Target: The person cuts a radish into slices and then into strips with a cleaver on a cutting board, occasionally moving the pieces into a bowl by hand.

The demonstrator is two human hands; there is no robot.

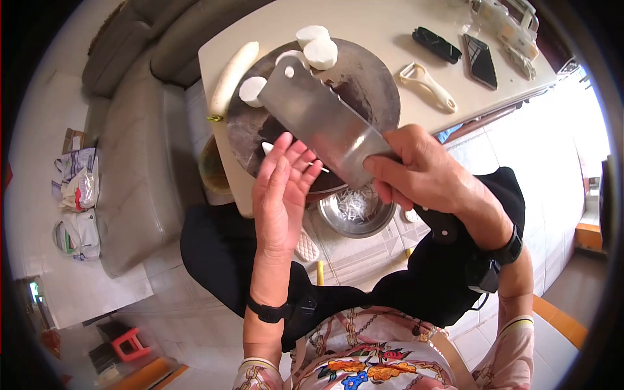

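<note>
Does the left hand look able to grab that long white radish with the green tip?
Probably yes. The left hand is open, and the way to the long white radish looks free across the round dark chopping board; the broad grey metal cleaver is further right.

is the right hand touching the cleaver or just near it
Touching. The head view shows the right hand gripping the handle end of the cleaver, with a digit lying against the face of the blade.
</note>
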